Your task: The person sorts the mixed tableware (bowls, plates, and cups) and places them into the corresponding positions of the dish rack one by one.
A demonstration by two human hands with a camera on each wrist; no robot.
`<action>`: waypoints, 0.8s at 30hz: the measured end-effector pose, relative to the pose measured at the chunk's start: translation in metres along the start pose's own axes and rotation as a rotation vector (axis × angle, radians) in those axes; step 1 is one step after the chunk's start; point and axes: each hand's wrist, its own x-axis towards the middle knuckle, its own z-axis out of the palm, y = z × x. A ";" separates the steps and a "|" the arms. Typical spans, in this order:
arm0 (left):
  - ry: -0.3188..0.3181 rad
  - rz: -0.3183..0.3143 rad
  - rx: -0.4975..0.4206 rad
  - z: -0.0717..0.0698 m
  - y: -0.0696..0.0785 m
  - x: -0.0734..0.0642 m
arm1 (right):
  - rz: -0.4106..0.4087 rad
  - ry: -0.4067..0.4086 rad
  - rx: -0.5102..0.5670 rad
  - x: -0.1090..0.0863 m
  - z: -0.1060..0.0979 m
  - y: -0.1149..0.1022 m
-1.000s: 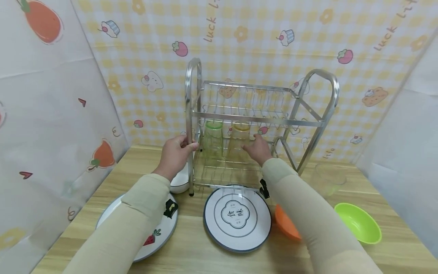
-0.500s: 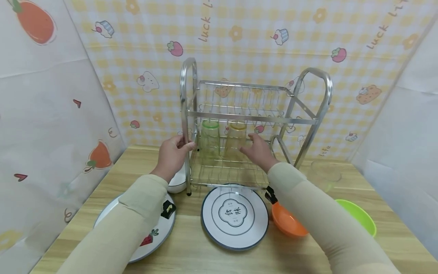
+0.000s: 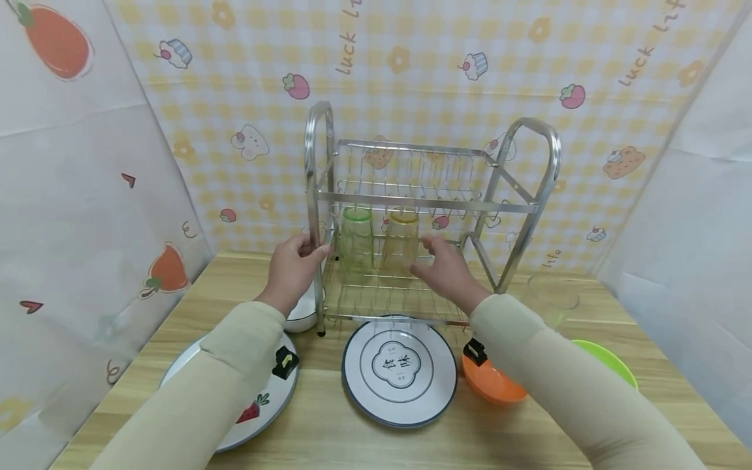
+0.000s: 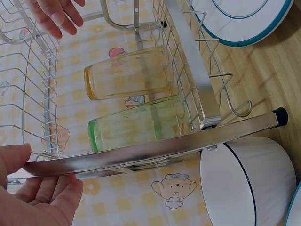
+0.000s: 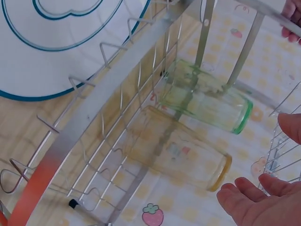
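Note:
A two-tier metal dish rack stands on the table. My left hand grips its left front post, thumb on one side and fingers behind, as the left wrist view shows. Inside, on the lower tier, a green-tinted glass and an amber-tinted glass stand side by side, coloured rims up top. My right hand is just right of the amber glass, its thumb and fingers spread and holding nothing. In the right wrist view a small gap separates those fingertips from the amber glass.
A white plate with a blue edge lies before the rack. At left are a large plate and a white bowl. An orange bowl, a green bowl and a clear glass container stand on the right.
My right hand has drawn slightly away from the amber glass, rightward and toward me. The left hand keeps its grip on the post. The head view has shifted a little.

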 end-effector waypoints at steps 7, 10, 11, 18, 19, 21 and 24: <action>-0.019 -0.025 -0.007 -0.005 -0.006 -0.005 | -0.020 -0.012 0.017 -0.013 0.000 -0.003; -0.029 -0.045 0.006 -0.007 -0.007 -0.008 | -0.035 -0.013 0.014 -0.017 0.000 -0.001; -0.031 -0.053 0.012 -0.008 -0.007 -0.008 | -0.039 -0.015 0.011 -0.019 0.000 -0.001; -0.028 -0.050 0.014 -0.008 -0.006 -0.015 | -0.052 -0.011 0.010 -0.026 0.000 0.006; -0.028 -0.048 0.016 -0.008 -0.005 -0.017 | -0.054 -0.011 0.013 -0.027 0.000 0.008; -0.028 -0.052 0.016 -0.007 -0.003 -0.021 | -0.055 -0.013 0.019 -0.030 0.000 0.010; -0.033 -0.062 0.005 -0.007 0.000 -0.028 | -0.058 -0.012 0.015 -0.034 -0.001 0.012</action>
